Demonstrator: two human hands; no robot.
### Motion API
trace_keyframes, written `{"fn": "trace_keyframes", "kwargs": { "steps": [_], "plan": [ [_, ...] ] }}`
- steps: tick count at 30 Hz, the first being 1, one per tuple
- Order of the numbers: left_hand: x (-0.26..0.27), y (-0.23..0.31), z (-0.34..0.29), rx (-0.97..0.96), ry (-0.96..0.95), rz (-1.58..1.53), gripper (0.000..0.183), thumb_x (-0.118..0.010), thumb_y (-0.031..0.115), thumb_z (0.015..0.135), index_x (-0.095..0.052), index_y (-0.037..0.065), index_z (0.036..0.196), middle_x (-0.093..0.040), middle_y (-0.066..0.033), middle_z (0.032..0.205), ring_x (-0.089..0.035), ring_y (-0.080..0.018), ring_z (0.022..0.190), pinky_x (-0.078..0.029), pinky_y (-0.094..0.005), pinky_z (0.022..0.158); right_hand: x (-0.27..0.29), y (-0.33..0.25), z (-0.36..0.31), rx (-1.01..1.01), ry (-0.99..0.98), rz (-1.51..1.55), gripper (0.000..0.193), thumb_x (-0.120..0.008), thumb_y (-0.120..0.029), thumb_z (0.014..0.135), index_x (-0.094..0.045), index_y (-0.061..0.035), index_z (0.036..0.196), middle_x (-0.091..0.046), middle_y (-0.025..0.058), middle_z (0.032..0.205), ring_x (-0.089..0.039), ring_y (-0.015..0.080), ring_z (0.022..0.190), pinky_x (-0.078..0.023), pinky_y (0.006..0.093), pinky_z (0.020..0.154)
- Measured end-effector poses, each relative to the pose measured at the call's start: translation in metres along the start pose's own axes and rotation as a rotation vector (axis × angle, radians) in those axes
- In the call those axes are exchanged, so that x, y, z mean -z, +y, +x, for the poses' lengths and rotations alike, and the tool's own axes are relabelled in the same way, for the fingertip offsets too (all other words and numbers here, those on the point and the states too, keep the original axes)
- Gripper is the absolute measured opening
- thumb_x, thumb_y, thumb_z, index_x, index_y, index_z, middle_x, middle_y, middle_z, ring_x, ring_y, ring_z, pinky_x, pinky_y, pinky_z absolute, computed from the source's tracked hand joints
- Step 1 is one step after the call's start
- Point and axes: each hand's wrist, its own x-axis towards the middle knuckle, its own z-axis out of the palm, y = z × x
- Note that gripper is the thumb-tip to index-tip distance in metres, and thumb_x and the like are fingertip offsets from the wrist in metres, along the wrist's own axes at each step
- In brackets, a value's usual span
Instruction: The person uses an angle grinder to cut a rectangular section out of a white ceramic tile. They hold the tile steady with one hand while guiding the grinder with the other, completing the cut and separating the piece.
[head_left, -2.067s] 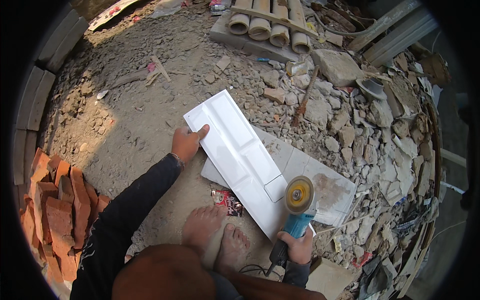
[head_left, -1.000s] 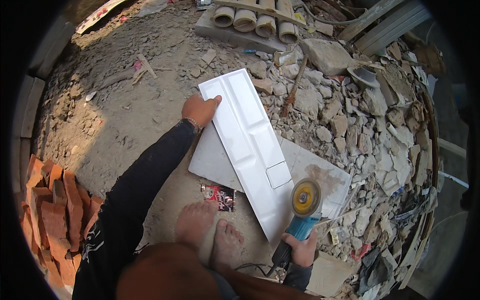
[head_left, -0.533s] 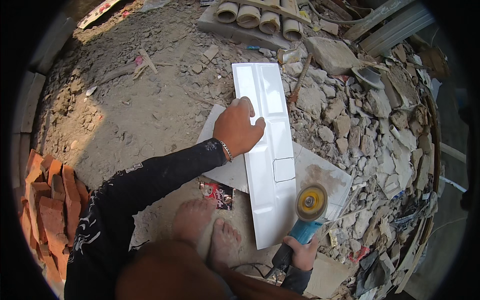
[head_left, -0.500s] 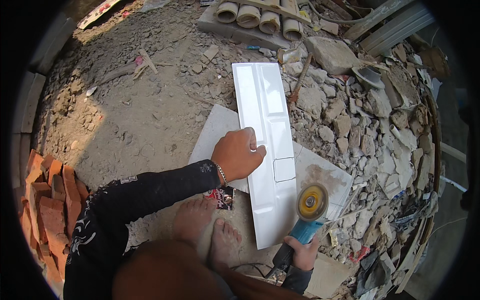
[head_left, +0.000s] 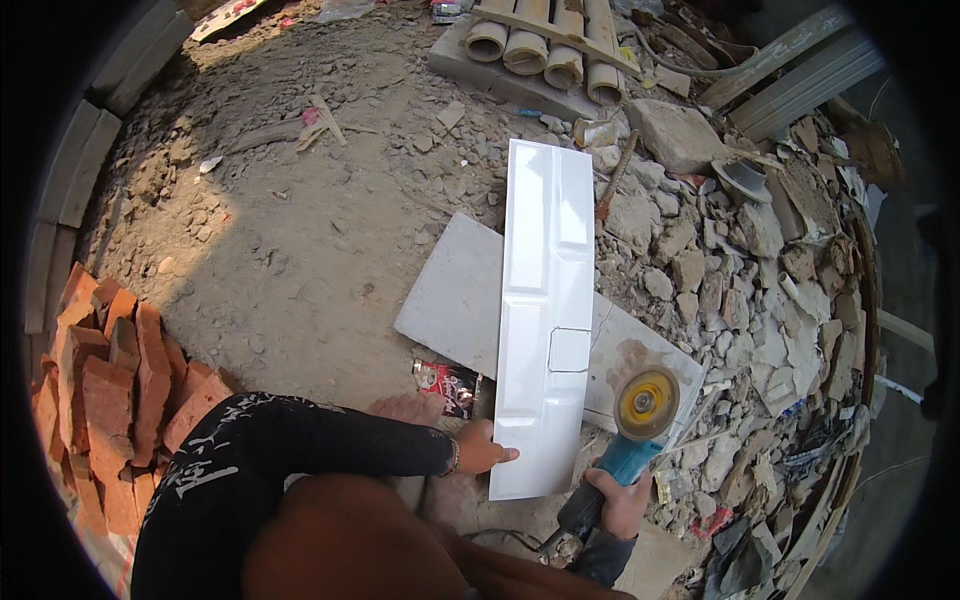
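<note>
A long glossy white tile (head_left: 530, 430) with raised rectangular panels lies across a grey slab (head_left: 450, 295). A dark outline marks a small square (head_left: 569, 350) near its right edge. At the near left edge of the tile, my left hand (head_left: 480, 448) grips the rim, one digit on top and the other fingers partly hidden. My right hand (head_left: 622, 503) is closed around a blue-green angle grinder (head_left: 622, 462), just right of the tile's near end. The grinder's yellow-centred disc (head_left: 646, 404) faces up, apart from the tile.
Broken orange bricks (head_left: 120, 390) are piled at the left. Rubble (head_left: 690, 270) covers the right side, close to the grinder. Pale pipes (head_left: 525, 50) rest on a block at the back. A red and black packet (head_left: 447, 388) lies beside the slab; a dark cord (head_left: 510, 535) runs below.
My left hand has moved from the middle of the tile to its near left edge. The tile has turned slightly. My right hand still holds the grinder, and the view has shifted.
</note>
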Motion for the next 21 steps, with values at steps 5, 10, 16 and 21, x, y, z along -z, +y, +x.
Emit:
{"fn": "trace_keyframes", "kwargs": {
  "steps": [5,10,16,21],
  "plan": [
    [0.054,0.010,-0.067,0.176,0.257,0.917,0.077,-0.065,0.069,0.100,-0.070,0.007,0.145,-0.068,-0.0199,0.147,-0.056,-0.0339,0.146,-0.039,-0.0477,0.124,0.002,0.000,-0.006,0.049,-0.005,-0.017,0.047,-0.083,-0.003,0.074,-0.066,0.0015,0.117,-0.074,0.0110,0.097,-0.072,0.0222,0.082,-0.059,0.0349,0.078],
    [0.069,0.030,-0.095,0.205,0.351,0.696,0.079,-0.061,0.071,0.101,-0.065,0.008,0.150,-0.066,-0.0207,0.149,-0.055,-0.0362,0.147,-0.036,-0.0495,0.127,0.003,0.002,-0.009,0.062,-0.038,-0.040,0.048,-0.083,-0.003,0.074,-0.065,0.0014,0.118,-0.074,0.0113,0.098,-0.073,0.0228,0.082,-0.060,0.0350,0.079],
    [0.065,0.033,-0.094,0.242,0.367,0.666,0.080,-0.067,0.068,0.099,-0.066,0.000,0.143,-0.067,-0.0254,0.146,-0.054,-0.0417,0.145,-0.038,-0.0499,0.123,-0.006,0.001,-0.004,0.045,-0.095,-0.057,0.042,-0.083,-0.002,0.074,-0.067,0.0015,0.113,-0.074,0.0110,0.096,-0.073,0.0220,0.083,-0.060,0.0351,0.078],
    [0.062,0.030,-0.087,0.006,0.685,0.555,0.066,-0.074,0.054,0.097,-0.066,0.003,0.138,-0.071,-0.0223,0.138,-0.064,-0.0380,0.133,-0.046,-0.0499,0.114,-0.022,-0.001,0.010,0.095,-0.201,-0.231,0.041,-0.086,-0.002,0.075,-0.069,0.0008,0.112,-0.075,0.0079,0.097,-0.072,0.0198,0.083,-0.059,0.0340,0.079]
  ]
}}
